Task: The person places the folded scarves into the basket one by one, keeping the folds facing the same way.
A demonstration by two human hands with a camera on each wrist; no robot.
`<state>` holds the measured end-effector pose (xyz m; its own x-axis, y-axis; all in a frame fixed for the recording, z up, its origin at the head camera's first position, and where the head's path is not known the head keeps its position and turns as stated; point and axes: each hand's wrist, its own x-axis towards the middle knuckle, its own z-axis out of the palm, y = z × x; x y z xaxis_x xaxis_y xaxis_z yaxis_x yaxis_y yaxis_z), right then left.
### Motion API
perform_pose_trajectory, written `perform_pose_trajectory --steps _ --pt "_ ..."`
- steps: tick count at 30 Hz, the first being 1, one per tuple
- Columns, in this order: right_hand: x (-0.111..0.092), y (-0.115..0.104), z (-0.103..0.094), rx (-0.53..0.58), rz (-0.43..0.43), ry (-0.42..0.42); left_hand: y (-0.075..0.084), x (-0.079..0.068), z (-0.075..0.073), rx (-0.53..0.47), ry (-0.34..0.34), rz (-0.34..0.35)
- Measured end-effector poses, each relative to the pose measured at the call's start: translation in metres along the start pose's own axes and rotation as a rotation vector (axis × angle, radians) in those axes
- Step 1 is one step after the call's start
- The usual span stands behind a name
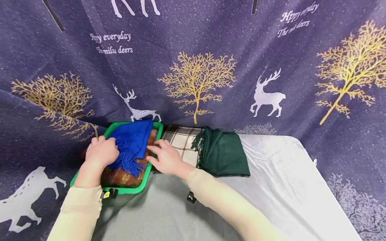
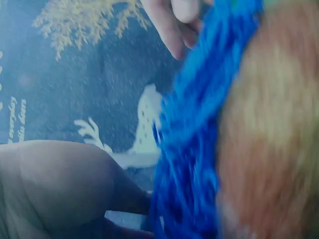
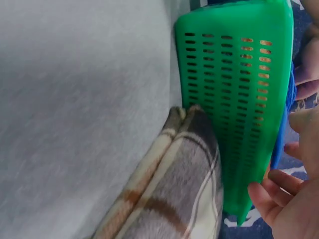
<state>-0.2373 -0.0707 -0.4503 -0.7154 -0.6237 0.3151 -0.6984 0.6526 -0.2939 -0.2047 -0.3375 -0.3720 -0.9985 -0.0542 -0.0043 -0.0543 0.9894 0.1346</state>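
A blue fringed scarf (image 1: 134, 135) lies folded over a brown patterned fuzzy cloth (image 1: 123, 179) inside a green plastic basket (image 1: 144, 182). My left hand (image 1: 102, 152) is at the scarf's left side, fingers bent downward. In the left wrist view, blue fringe (image 2: 192, 149) hangs past this hand and hides some fingertips, so a grip on the scarf cannot be confirmed. My right hand (image 1: 167, 157) is by the basket's right rim, with fingers spread and relaxed. From the right wrist view, its fingers (image 3: 279, 194) are beside the rim and hold nothing.
Right of the basket, a folded plaid cloth (image 1: 181, 139) lies against its side. A folded dark green fringed scarf (image 1: 224, 154) partly covers that cloth. All stand on a grey-white covered table (image 1: 277, 177), with a deer-print curtain (image 1: 211, 43) behind.
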Motion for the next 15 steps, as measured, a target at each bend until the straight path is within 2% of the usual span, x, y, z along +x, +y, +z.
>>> perform_pose_trajectory --steps 3,10,15 --pt "-0.007 0.008 -0.005 0.023 0.020 0.002 0.015 -0.002 0.000 -0.022 0.012 0.040" --pt "-0.023 0.029 -0.012 0.069 0.069 0.029 0.044 -0.007 0.002 -0.083 -0.048 0.086" --pt "-0.038 0.046 -0.017 0.104 0.096 0.040 0.065 -0.013 0.007 -0.088 -0.002 0.131"
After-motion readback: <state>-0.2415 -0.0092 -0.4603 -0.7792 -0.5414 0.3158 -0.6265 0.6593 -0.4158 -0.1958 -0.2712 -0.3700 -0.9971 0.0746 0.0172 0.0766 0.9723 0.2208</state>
